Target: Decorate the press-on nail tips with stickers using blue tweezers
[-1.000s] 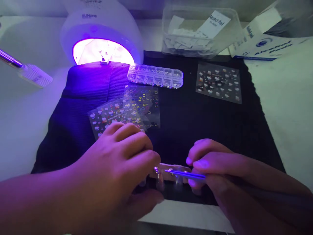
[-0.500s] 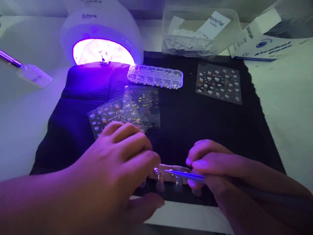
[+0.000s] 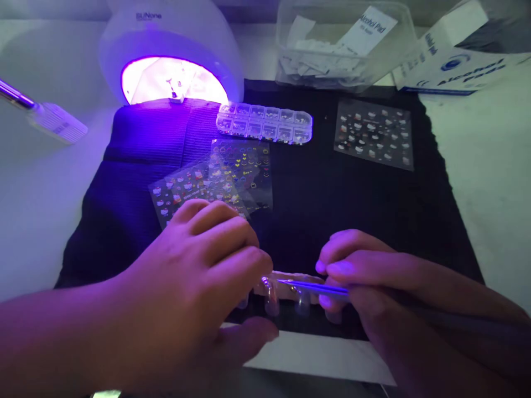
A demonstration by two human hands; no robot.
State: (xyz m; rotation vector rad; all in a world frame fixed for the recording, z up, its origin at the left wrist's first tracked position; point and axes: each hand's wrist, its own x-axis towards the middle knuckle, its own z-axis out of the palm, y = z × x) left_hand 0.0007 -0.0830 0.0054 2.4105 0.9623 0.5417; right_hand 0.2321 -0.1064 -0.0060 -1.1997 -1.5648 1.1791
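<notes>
A pale strip (image 3: 282,275) lies near the front edge of the black mat, with several clear false nail tips (image 3: 271,301) sticking out toward me. My left hand (image 3: 215,260) curls over the strip's left end, its index finger against it and the thumb lower down; the other fingertips are hidden. Between the thumb and fingers of my right hand (image 3: 352,276) are slim pointed tweezers (image 3: 317,287). Their tip points left, close above the strip beside a nail tip with small shiny beads. Some right fingers also rest by the strip's right end.
A lit nail lamp (image 3: 174,38) stands at the back left. Before it lie a compartment case of rhinestones (image 3: 263,124) and sticker sheets (image 3: 259,171). Another sticker sheet (image 3: 373,135), a clear tub (image 3: 344,47) and an alcohol pad box (image 3: 460,66) are at right; a brush (image 3: 62,124) at left.
The tweezers' tip has shifted slightly left toward the beaded nail tip. The whole view has tilted a little, moving the background upward. My left hand keeps its place.
</notes>
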